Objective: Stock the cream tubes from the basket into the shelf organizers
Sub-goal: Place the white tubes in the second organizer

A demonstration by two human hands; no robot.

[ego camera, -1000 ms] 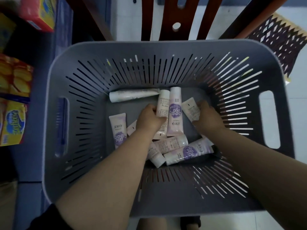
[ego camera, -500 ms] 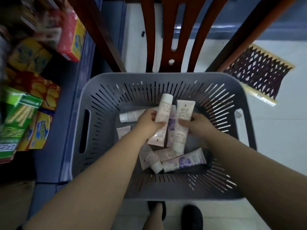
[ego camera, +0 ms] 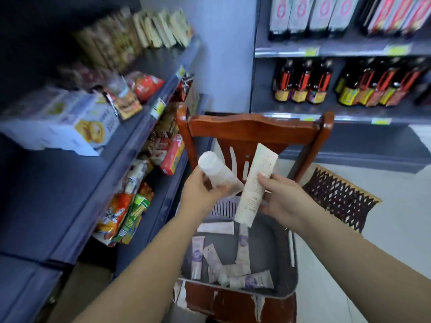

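Note:
My left hand [ego camera: 200,191] grips a white cream tube [ego camera: 215,171], its cap end pointing up and toward me. A longer white cream tube [ego camera: 255,183] stands nearly upright in my right hand [ego camera: 283,201], cap end down. Both hands hover above the grey slotted basket [ego camera: 283,264], which sits on a wooden chair [ego camera: 251,130]. Several more cream tubes [ego camera: 242,248] lie loose on the basket floor. No shelf organizers can be made out in this view.
Blue shelves [ego camera: 77,187] on the left carry snack boxes and bags. Ahead on the right, a shelf unit [ego camera: 349,51] holds dark bottles [ego camera: 303,82]. A dark woven mat [ego camera: 338,197] lies on the pale floor beside the chair.
Both hands lifted a tube each out of the basket and rose above it. The view swung up from the basket toward the shelves.

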